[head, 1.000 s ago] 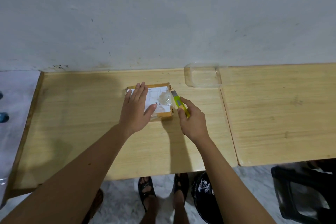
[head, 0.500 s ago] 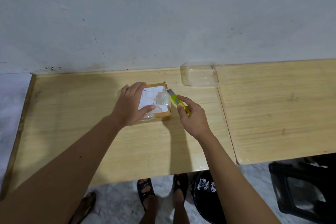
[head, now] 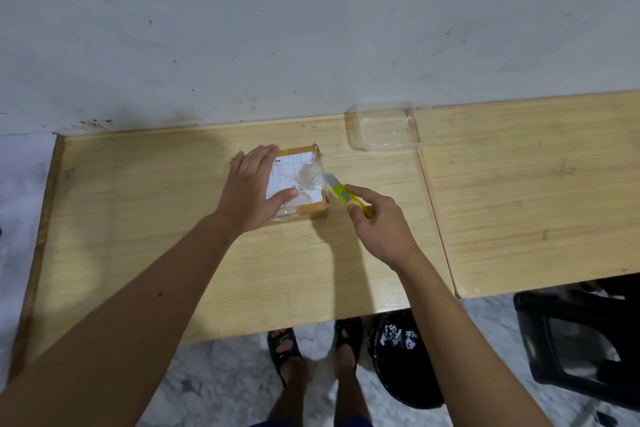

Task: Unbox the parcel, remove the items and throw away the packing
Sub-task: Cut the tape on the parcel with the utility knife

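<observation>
A small brown cardboard parcel (head: 304,180) with a white label and clear tape lies on the wooden table (head: 173,236) near the wall. My left hand (head: 251,192) rests flat on the parcel's left half, thumb across the label. My right hand (head: 379,222) grips a yellow-green utility knife (head: 343,196). Its blade tip touches the parcel's right edge, about midway along it, at the crumpled tape.
A clear plastic tray (head: 382,130) sits at the back where the second wooden table (head: 536,191) begins. Under the table edge stand a black bin (head: 401,357) lined with a bag, a black stool (head: 581,343) at right, and my sandalled feet (head: 311,347).
The knife has slid along the parcel's right edge from the far corner toward me. My left hand has shifted a little further left on the box.
</observation>
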{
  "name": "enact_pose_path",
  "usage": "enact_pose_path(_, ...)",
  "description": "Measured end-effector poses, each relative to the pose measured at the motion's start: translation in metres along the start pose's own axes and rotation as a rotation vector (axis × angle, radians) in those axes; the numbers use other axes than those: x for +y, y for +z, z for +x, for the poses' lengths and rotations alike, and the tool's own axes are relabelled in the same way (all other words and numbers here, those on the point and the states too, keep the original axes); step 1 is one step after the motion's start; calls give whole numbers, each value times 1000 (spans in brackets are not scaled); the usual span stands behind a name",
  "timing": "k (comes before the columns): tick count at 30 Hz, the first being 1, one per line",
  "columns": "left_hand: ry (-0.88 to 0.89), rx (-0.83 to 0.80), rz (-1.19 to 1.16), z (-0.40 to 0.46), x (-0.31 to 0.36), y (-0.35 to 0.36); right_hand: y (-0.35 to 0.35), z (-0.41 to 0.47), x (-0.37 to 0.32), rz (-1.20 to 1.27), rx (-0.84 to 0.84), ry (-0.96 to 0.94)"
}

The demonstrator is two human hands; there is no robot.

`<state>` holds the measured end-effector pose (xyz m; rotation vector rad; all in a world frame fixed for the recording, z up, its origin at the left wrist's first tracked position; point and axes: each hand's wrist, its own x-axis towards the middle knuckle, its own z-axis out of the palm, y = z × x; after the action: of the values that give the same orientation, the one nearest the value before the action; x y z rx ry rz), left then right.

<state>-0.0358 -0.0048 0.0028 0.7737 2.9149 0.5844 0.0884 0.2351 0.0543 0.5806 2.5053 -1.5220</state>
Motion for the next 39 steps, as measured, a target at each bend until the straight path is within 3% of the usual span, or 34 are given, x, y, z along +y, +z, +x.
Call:
enact_pose_path(19, 6, 62, -15, -2, -2, 6, 12, -52, 6, -90, 89, -76)
enact_pose_path(23, -139, 109, -14, -4, 15, 3, 10, -66, 6, 6, 190, -23)
enact_pose_path(27, -423, 98, 89, 3, 57, -3, 6, -78, 7, 42, 251, 9)
enact_pose_path(30, -611, 66, 42, 7, 89, -1, 1, -82, 14, 35, 308, 38)
enact_pose_path(39, -573, -45, -280, -7, 82, 1, 7, -86, 30, 55, 340, 80)
